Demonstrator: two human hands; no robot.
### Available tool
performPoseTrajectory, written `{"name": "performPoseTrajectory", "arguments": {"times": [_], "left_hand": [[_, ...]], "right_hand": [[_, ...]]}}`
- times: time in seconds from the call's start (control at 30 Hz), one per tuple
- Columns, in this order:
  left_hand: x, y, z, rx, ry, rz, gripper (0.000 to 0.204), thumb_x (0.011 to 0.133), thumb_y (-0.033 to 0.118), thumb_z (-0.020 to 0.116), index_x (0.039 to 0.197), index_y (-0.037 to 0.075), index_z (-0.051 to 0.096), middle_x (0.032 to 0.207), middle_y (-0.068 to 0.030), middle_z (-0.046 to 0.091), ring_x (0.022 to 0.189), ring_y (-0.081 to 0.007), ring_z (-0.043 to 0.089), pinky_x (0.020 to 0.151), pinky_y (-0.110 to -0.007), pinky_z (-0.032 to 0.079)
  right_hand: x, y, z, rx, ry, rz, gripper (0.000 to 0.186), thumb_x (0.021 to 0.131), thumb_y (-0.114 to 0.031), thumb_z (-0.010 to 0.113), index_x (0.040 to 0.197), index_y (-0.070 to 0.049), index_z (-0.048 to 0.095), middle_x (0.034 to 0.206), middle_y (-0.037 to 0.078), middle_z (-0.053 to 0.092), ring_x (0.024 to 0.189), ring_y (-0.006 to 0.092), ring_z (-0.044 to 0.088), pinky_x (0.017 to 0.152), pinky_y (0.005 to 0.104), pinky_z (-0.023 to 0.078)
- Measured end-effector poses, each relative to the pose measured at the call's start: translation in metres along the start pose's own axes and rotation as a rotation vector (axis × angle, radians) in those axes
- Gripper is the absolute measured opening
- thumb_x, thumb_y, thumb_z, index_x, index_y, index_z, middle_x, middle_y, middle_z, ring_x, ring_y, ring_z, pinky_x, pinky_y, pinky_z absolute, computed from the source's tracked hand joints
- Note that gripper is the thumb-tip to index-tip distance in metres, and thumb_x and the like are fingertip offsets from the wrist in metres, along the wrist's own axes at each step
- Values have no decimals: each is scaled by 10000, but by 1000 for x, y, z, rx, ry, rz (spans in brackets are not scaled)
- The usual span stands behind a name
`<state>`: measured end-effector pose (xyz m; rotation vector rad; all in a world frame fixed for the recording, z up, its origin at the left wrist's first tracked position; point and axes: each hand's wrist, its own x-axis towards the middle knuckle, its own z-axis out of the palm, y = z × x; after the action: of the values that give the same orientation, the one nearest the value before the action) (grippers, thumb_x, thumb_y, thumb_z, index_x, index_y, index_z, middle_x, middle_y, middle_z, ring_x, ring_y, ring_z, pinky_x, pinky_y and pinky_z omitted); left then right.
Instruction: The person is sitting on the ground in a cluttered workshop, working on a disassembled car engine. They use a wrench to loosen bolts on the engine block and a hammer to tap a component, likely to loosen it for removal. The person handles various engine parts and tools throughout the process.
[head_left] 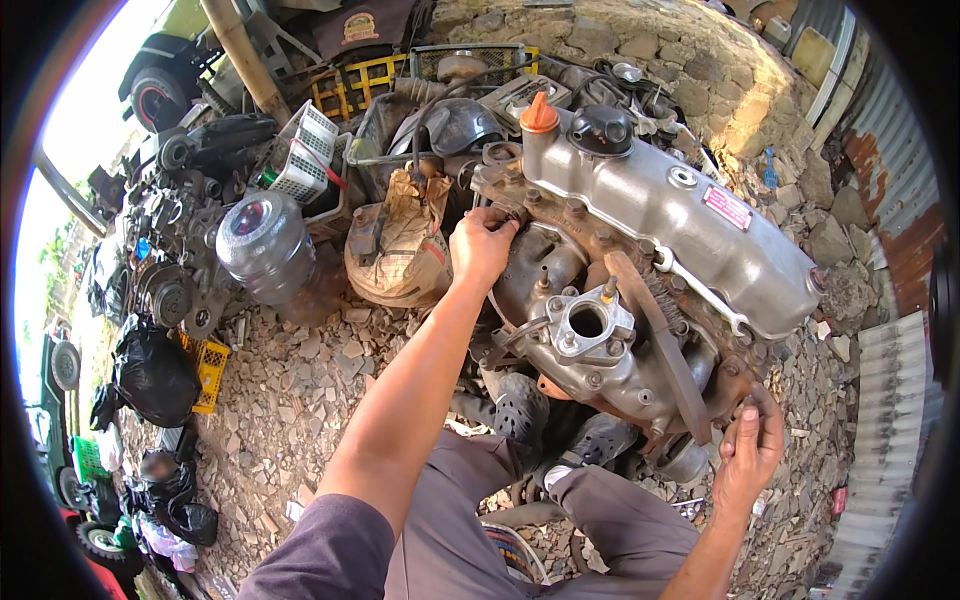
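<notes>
An engine with a silver valve cover (690, 205) lies before me, its orange cap (540, 114) and black cap (600, 130) at the far end. My left hand (482, 242) is closed, fingertips pinched at the rusty left edge of the cylinder head; whatever they grip is hidden. At the engine's right end, my right hand (748, 452) has its fingers curled beside the rusty manifold, and I cannot make out what is in them. Between the hands sits the grey intake manifold (590, 345) with a round opening. A flat brown bar (660, 350) leans across it, and a wrench (700, 292) rests along the cover.
Left of the engine stand a torn paper sack (398, 262) and a large clear plastic bottle (262, 240). Crates, including a white basket (306, 152), and engine parts crowd behind. Black bags (155, 375) lie farther left. Corrugated sheets (880, 430) edge the right; broken stones cover the ground.
</notes>
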<state>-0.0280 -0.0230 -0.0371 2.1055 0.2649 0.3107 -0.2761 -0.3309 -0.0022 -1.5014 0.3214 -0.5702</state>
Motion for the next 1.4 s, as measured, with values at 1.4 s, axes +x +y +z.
{"name": "performPoseTrajectory", "arguments": {"times": [1.4], "left_hand": [[5,-7,1,6,-26,-13,445,828,350,684,1099,-1,676,1066,-187,696,1028,-308,649,908,-386,484]], "right_hand": [[-1,2,2,-15,-1,-5,297,953,-124,622,1222,-1,594,854,-5,568,550,0,396,464,160,292]]}}
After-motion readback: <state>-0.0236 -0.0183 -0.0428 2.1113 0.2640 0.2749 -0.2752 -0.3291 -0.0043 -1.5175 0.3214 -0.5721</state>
